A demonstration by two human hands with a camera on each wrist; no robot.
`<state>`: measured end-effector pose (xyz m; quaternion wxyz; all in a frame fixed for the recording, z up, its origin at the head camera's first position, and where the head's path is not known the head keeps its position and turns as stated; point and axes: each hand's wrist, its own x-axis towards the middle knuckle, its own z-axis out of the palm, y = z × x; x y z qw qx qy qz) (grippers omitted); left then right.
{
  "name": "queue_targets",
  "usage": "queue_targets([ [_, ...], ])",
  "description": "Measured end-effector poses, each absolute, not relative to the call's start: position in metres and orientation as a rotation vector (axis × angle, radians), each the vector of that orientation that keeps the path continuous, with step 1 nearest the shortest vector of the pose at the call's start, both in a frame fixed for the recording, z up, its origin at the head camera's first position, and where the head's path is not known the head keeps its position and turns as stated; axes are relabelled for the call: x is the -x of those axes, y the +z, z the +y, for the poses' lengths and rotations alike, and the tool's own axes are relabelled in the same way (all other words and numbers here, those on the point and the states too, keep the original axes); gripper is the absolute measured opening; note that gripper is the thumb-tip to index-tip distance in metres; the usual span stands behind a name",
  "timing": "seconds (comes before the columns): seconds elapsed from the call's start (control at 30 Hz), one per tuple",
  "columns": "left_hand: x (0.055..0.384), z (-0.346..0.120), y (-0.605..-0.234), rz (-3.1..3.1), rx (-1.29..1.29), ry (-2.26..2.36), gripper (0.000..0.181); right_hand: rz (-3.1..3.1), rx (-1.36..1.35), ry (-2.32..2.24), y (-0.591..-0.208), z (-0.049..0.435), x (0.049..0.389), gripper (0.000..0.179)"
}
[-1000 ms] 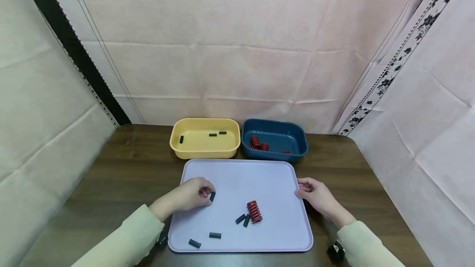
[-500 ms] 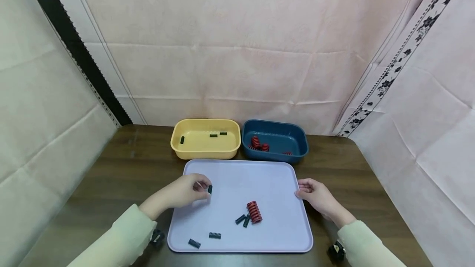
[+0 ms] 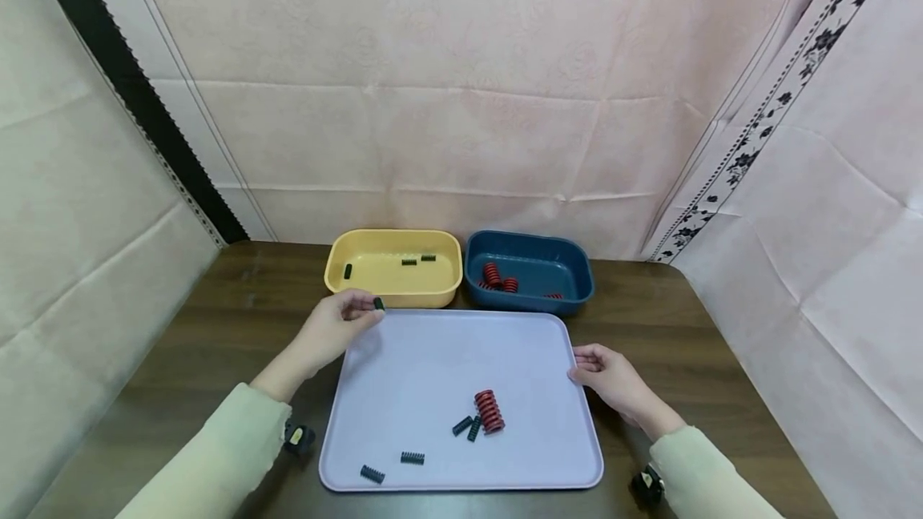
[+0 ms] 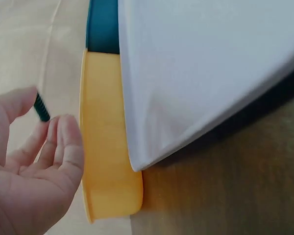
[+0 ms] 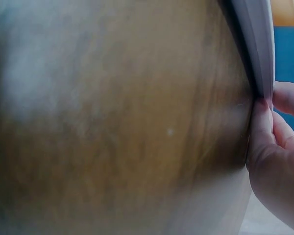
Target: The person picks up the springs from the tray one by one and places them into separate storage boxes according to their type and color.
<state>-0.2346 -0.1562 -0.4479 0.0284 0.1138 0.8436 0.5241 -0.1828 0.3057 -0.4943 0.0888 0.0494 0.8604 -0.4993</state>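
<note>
My left hand [image 3: 337,325] pinches a small dark green spring [image 4: 41,107] between thumb and fingertips, above the tray's far left corner and close to the front of the yellow bin [image 3: 392,300]. At the right edge of the white tray [image 3: 447,359], my right hand [image 3: 609,379] grips the rim, thumb on top and fingers beneath, as the right wrist view shows. A large red spring [image 3: 489,412] lies on the tray with two small green springs [image 3: 462,425] beside it. Another green spring [image 3: 413,458] and a further green spring [image 3: 372,474] lie near the front edge.
Behind the tray, the yellow bin holds several small green springs [image 3: 409,262]. Next to it, a blue bin [image 3: 555,307] contains several red springs [image 3: 492,274]. Everything stands on a brown wooden table [image 3: 238,327], with cloth hangings [image 3: 433,142] at the back and sides.
My left hand has lifted the green spring from over the tray's left part and carried it away from me, toward the yellow bin. The right hand keeps its hold on the tray rim.
</note>
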Motion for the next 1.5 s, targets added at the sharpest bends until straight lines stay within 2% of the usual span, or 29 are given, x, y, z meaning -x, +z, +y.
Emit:
queue_targets([
  [0.23, 0.248, -0.165, -0.446, 2.453, -0.103, 1.885, 0.056, 2.560, -0.151, -1.498, -0.495, 0.305, 0.181, 0.040],
  [0.63, 0.263, -0.172, -0.449, 2.215, 0.144, 2.081, 0.058, 2.540, -0.142, -1.506, -0.498, 0.301, 0.185, 0.039],
  [1.3, 0.264, -0.167, -0.450, 2.081, 0.165, 2.180, 0.056, 2.546, -0.155, -1.475, -0.495, 0.304, 0.184, 0.040],
  [1.5, 0.257, -0.155, -0.453, 2.261, -0.021, 2.056, 0.054, 2.560, -0.145, -1.469, -0.494, 0.308, 0.184, 0.040],
])
